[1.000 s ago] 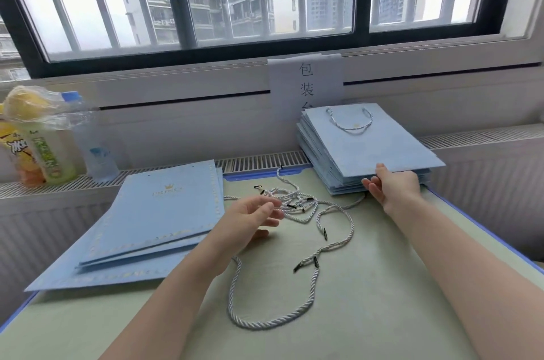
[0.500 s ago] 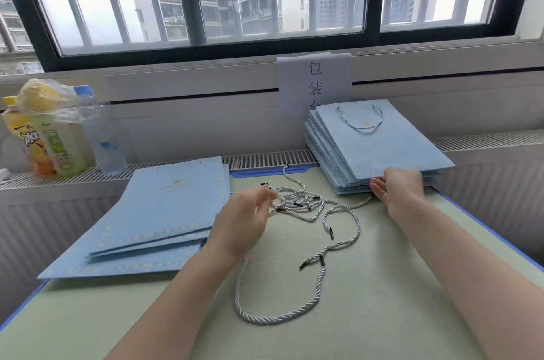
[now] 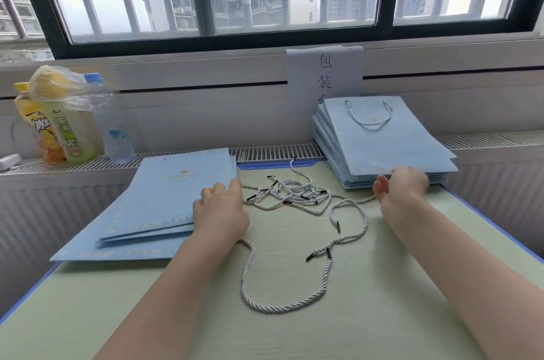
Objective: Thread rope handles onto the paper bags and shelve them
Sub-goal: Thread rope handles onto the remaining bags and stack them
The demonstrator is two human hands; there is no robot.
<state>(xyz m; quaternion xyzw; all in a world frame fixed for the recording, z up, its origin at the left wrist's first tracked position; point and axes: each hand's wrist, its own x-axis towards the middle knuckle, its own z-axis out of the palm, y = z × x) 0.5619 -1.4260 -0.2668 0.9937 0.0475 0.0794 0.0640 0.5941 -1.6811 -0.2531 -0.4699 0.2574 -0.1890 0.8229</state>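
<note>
Left hand (image 3: 220, 212) rests on the unthreaded bags (image 3: 164, 200), fingers curled at the edge; grip unclear. Right hand (image 3: 401, 186) holds the finished stack (image 3: 388, 141). Judged: fetching the next bag, then a rope (image 3: 294, 194).

Packing station, bag stacks (image 3: 382, 138), wall sign (image 3: 325, 77)

Our left grip (image 3: 220, 209) palm-down, fingers loosely curled, our right grip (image 3: 401, 187) curled at its fingertips, both forearms reaching forward
</note>
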